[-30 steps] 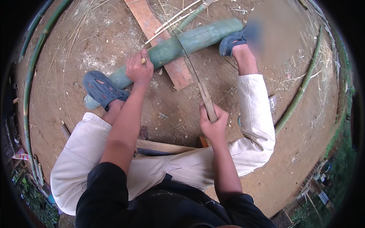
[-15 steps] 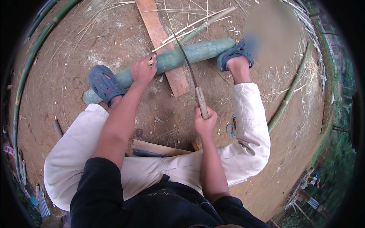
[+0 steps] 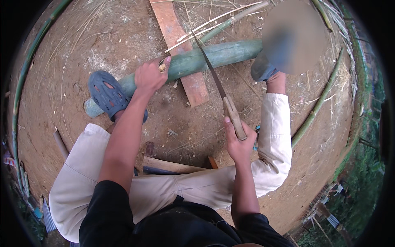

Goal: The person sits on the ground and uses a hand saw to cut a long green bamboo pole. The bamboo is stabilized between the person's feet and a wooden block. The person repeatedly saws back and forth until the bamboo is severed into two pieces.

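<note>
A thick green bamboo pole [image 3: 189, 65] lies slantwise on the ground ahead of me, resting across a wooden plank. My left hand [image 3: 151, 76] is wrapped over the pole left of the plank, holding it from above. In my right hand [image 3: 239, 146], closed around its wooden handle, is a handsaw [image 3: 216, 79] with a narrow dark blade. The blade slants up and left across the bamboo, to the right of my left hand. Whether its teeth have cut into the wall cannot be made out. My left foot in a blue clog [image 3: 108, 91] presses near the pole's left end.
The reddish plank [image 3: 193, 88] runs under the pole. Thin split strips and a slimmer green stem [image 3: 230, 22] lie beyond it. My right clog [image 3: 263, 68] is at the pole's right end, partly blurred. Long bamboo poles [image 3: 323, 99] lie at both sides. Boards [image 3: 173, 164] lie near my legs.
My right hand has drawn the saw back toward me and to the right, so less blade reaches past the bamboo. My right foot has shifted right, my left foot slightly left. The left hand keeps its grip.
</note>
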Tool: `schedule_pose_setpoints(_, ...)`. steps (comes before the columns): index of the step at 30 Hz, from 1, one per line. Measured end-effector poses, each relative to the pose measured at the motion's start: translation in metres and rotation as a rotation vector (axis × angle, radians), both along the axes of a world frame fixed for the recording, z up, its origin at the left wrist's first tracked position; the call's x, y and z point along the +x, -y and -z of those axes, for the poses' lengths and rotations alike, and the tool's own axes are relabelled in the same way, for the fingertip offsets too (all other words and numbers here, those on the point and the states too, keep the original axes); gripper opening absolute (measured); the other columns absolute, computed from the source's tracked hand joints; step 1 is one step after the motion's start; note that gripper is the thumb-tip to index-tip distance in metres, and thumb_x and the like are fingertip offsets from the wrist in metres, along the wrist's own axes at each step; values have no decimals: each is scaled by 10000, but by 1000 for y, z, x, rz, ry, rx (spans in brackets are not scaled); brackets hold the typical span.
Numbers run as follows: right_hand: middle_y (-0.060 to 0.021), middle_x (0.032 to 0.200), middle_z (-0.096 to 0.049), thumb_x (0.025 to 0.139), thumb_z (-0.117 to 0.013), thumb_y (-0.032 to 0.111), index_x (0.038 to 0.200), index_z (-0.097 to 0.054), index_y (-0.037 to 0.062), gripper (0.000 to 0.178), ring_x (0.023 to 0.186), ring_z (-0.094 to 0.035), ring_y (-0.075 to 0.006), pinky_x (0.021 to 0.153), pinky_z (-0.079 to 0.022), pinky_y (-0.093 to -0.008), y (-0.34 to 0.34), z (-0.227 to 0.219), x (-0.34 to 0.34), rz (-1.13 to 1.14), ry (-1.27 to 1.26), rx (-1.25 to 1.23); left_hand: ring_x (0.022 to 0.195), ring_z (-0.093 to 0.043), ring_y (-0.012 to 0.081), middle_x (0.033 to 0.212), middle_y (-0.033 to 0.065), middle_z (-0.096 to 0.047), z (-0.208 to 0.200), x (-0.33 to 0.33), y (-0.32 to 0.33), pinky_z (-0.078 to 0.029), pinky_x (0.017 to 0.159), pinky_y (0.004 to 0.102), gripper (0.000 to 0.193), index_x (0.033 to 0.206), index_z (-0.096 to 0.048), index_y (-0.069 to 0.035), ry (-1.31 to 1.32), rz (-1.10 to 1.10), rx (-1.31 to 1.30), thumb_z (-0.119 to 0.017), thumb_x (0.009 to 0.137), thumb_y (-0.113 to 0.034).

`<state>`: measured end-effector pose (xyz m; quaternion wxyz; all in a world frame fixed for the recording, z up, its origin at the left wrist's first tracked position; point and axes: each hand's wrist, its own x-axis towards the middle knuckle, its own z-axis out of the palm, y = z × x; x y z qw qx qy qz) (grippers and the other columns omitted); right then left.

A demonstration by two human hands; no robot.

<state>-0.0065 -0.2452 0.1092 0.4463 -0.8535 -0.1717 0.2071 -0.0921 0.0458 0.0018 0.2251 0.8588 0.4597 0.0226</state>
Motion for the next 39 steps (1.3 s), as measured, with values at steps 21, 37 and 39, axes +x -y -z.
schedule_pose_setpoints(21,14,624,-551,954,-756,290,806,-632,3,346,570,-447,-57,503,-335,-269,0,-105,30,-102,-168,-88,936,-660,356,1017,151,-695,44,-16,33,-504,848,433,315,1090,-678,-19,342,117,559,-599,974,-301)
schedule_pose_setpoints(37,24,616,-516,991,-707,230,821,-650,-3,294,605,-445,-41,516,-359,-264,56,-85,-55,161,-125,-53,1350,-431,399,1400,264,-486,-13,-26,64,-332,1132,542,1078,1390,-510,22,20,228,16,-728,708,-784)
schedule_pose_setpoints(39,21,616,-521,988,-710,232,824,-654,-2,291,604,-450,-47,519,-367,-272,61,-73,-60,97,-95,-49,1329,-491,395,1386,262,-535,-9,-17,37,-377,1116,517,1131,1400,-510,22,-27,285,-34,-754,659,-797)
